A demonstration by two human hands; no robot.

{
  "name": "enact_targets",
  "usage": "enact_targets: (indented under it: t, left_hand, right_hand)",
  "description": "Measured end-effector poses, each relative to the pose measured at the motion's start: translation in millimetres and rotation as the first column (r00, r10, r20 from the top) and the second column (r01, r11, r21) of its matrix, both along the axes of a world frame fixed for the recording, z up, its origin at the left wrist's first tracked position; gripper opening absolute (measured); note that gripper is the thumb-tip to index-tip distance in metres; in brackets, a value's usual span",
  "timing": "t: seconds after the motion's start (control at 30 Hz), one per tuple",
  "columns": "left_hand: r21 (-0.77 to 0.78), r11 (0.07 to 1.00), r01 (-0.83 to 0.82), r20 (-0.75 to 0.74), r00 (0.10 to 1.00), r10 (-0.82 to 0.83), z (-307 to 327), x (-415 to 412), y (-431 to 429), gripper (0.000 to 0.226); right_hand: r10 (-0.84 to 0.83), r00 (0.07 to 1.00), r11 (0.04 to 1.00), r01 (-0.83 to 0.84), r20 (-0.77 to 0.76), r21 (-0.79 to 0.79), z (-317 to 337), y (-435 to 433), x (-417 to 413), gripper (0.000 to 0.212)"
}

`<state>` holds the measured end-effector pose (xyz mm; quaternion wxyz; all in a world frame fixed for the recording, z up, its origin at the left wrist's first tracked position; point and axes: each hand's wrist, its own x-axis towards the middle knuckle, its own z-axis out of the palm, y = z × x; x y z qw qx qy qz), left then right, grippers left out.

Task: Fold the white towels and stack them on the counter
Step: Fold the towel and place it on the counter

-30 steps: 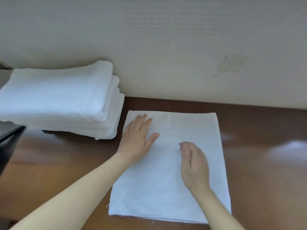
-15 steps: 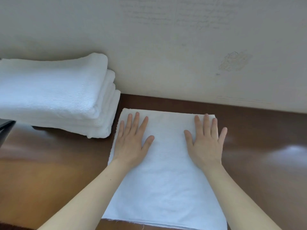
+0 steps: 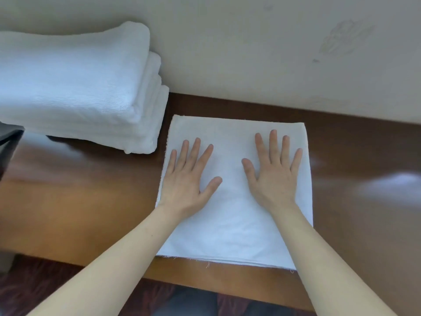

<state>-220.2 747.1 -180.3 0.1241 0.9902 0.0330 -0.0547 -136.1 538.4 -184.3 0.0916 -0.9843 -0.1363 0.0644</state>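
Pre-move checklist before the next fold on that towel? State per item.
1. Both hands flat on the towel: ok. Left hand and right hand lie palm down, fingers spread.
2. Towel surface smooth: ok, no visible wrinkles.
3. Towel fully on the counter: ok, near edge sits just inside the counter's front edge.
4. Layer edges aligned: cannot tell; only the near edge shows layers, with loose threads.
5. Stack of folded towels clear of the towel: ok, a gap of counter between them.
6. Stack stable: ok, upper towels sit set back from the lower ones.

Cream wall (image 3: 250, 42), glossy brown wooden counter (image 3: 364, 156), dark patterned floor (image 3: 34, 283)
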Motion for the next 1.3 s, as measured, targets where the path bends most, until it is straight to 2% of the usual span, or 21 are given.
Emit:
enact_targets:
  t: [0.13,0.27,0.33,0.47,0.6,0.67,0.77,0.97,1.3]
  left_hand:
    - [0.073,0.997,-0.006,-0.070,0.997,0.011,-7.9,-38.6,-9.5,0.075]
    - [0.059,0.996,-0.071,-0.009,0.997,0.072,-6.0,-51.2,-12.6,0.071]
    - [0.048,0.998,-0.040,0.027,0.999,0.039,-8.3,-55.5,-22.7,0.068]
    - [0.067,0.997,-0.025,-0.036,0.999,0.028,-14.3,-69.3,-32.1,0.071]
    - [0.074,0.997,-0.031,0.014,0.999,0.030,-14.1,-82.1,-26.4,0.072]
    - [0.108,0.994,-0.028,0.034,0.999,0.024,-15.2,-94.4,-24.4,0.071]
    - [0.149,0.987,-0.057,-0.036,0.997,0.063,-14.3,-107.9,-25.1,0.072]
    - [0.160,0.986,-0.053,-0.062,0.996,0.063,-12.2,-98.6,-46.7,0.075]
    - [0.128,0.990,0.058,-0.083,0.995,-0.047,-13.0,-47.7,-137.0,0.073]
  right_hand:
    - [0.071,0.997,0.995,-0.073,-0.030,-0.067,-5.9,3.2,-58.2,0.067]
    - [-0.036,0.999,0.999,0.036,-0.010,-0.020,-3.1,-5.6,-72.0,0.068]
    - [-0.009,1.000,0.999,0.008,-0.003,-0.037,-2.4,-4.8,-82.2,0.069]
    - [0.049,0.995,0.993,-0.058,-0.083,-0.107,-6.1,-11.6,-97.4,0.069]
    - [0.023,0.999,0.998,-0.025,-0.037,-0.057,-1.6,-24.4,-104.0,0.068]
    - [0.057,0.998,0.995,-0.059,-0.030,-0.086,-3.8,-33.2,-111.7,0.068]
    - [0.079,0.994,0.989,-0.088,-0.077,-0.117,-7.6,-44.4,-118.7,0.069]
    - [0.046,0.997,0.991,-0.054,-0.065,-0.125,-9.2,-63.3,-117.7,0.067]
    - [-0.102,0.994,0.980,0.094,-0.037,-0.175,-11.5,-159.7,-86.6,0.065]
